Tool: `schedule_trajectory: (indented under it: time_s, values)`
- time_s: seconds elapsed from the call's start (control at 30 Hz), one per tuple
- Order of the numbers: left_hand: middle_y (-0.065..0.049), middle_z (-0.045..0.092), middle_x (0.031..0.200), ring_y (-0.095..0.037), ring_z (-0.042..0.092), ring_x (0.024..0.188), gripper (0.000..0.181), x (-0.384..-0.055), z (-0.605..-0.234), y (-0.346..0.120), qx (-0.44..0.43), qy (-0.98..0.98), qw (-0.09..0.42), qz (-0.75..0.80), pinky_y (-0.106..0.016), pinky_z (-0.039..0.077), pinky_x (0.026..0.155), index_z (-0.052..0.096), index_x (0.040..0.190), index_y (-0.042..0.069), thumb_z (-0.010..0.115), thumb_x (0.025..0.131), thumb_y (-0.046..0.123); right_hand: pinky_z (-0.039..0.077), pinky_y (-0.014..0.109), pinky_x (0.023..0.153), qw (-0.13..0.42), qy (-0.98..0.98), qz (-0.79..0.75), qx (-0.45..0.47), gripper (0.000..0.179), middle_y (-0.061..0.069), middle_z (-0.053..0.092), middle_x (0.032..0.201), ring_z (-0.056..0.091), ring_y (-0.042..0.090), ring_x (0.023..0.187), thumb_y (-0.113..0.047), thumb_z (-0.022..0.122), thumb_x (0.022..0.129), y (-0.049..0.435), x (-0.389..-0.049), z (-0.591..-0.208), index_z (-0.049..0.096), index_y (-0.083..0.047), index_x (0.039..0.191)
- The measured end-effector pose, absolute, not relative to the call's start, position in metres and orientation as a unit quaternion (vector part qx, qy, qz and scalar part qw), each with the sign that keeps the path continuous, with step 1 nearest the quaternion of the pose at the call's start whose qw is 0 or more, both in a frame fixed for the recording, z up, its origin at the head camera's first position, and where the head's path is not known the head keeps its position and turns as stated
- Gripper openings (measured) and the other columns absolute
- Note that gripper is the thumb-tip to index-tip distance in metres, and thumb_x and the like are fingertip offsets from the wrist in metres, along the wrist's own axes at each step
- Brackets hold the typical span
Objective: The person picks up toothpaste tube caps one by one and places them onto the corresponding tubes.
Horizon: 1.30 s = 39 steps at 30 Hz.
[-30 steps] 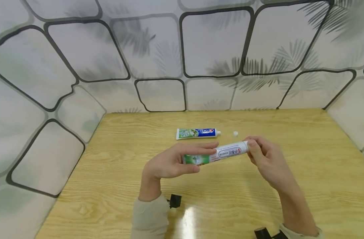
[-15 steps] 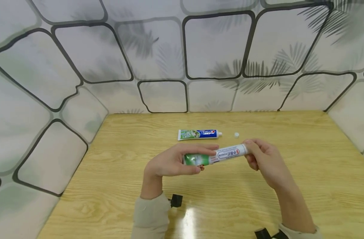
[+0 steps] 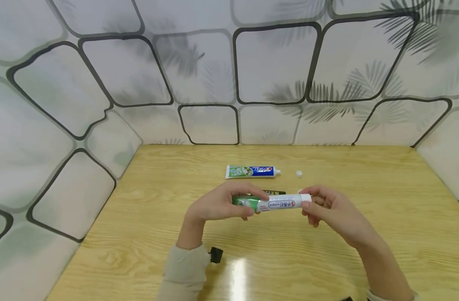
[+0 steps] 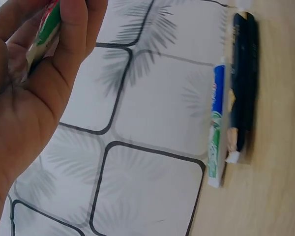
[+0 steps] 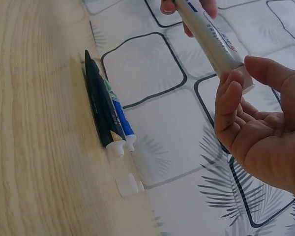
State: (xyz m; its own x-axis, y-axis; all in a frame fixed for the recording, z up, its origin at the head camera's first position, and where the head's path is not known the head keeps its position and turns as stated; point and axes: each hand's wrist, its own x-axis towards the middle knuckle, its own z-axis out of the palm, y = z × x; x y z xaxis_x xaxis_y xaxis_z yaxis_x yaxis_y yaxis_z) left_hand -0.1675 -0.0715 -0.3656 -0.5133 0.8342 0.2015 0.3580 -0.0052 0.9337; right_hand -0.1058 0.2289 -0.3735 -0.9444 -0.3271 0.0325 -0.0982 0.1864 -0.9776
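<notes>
My left grip (image 3: 219, 205) clasps a green-and-white toothpaste tube (image 3: 282, 203) over the desk (image 3: 139, 242); my right grip (image 3: 337, 214) pinches its cap (image 3: 306, 197). Wrist views show the farther dark tube (image 5: 103, 108) the head view mostly hides.

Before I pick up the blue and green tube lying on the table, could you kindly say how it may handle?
The blue and green tube looks like toothpaste, so it probably yields to squeezing. Its flat tail end should discourage rolling. Its nozzle seems uncapped, with a loose cap nearby, so a firm grip might push out contents.
</notes>
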Motion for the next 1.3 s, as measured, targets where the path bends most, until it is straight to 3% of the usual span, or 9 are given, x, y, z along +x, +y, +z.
schedule_trajectory:
  time_s: [0.17,0.37,0.47,0.67,0.9,1.3]
  values:
    - [-0.01,0.065,0.101,-0.012,0.057,0.069,0.033,-0.169,-0.378,-0.069,0.408,0.699,0.238,0.537,-0.027,0.049,0.06,0.066,0.126,0.001,0.067,0.092,0.0,0.052,0.03,0.061,0.113,0.769,-0.616,-0.128,0.034,0.008,0.063,0.085,0.057,0.016,0.063,-0.013,0.062,0.099,0.228,-0.107,-0.379,0.052,0.009,0.123]
    - [-0.003,0.065,0.104,-0.007,0.051,0.064,0.036,-0.168,-0.383,-0.069,0.415,0.741,0.223,0.479,-0.022,0.044,0.056,0.067,0.128,0.011,0.068,0.092,0.004,0.053,0.031,0.061,0.154,0.774,-0.599,-0.135,0.039,0.011,0.063,0.083,0.057,0.015,0.064,-0.016,0.064,0.098,0.229,-0.111,-0.384,0.05,0.011,0.123]
    - [-0.004,0.066,0.105,-0.006,0.051,0.068,0.037,-0.168,-0.384,-0.069,0.427,0.747,0.22,0.46,-0.021,0.045,0.059,0.068,0.128,0.012,0.068,0.092,0.003,0.052,0.031,0.058,0.169,0.781,-0.582,-0.152,0.039,0.01,0.062,0.078,0.057,0.016,0.062,-0.015,0.066,0.096,0.232,-0.111,-0.386,0.051,0.01,0.122]
    - [-0.009,0.066,0.117,-0.008,0.054,0.072,0.036,-0.171,-0.392,-0.065,0.433,0.734,0.262,0.452,-0.021,0.047,0.061,0.067,0.128,0.008,0.066,0.093,0.002,0.049,0.029,0.053,0.179,0.795,-0.551,-0.179,0.036,0.009,0.061,0.076,0.055,0.014,0.059,-0.01,0.071,0.092,0.237,-0.109,-0.398,0.052,0.008,0.117]
    - [-0.004,0.065,0.129,-0.007,0.06,0.11,0.035,-0.171,-0.399,-0.059,0.439,0.752,0.262,0.416,-0.022,0.049,0.09,0.068,0.126,0.009,0.066,0.092,-0.002,0.047,0.025,0.054,0.158,0.859,-0.445,-0.195,0.026,0.0,0.063,0.077,0.054,0.008,0.061,-0.018,0.076,0.088,0.233,-0.107,-0.409,0.061,-0.005,0.105]
    - [0.008,0.067,0.124,0.0,0.058,0.106,0.036,-0.174,-0.401,-0.05,0.414,0.806,0.257,0.335,-0.019,0.047,0.088,0.07,0.125,0.018,0.071,0.091,0.006,0.044,0.023,0.053,0.143,0.895,-0.364,-0.213,0.017,-0.009,0.06,0.073,0.051,0.004,0.062,-0.015,0.08,0.08,0.225,-0.115,-0.419,0.065,-0.016,0.089]
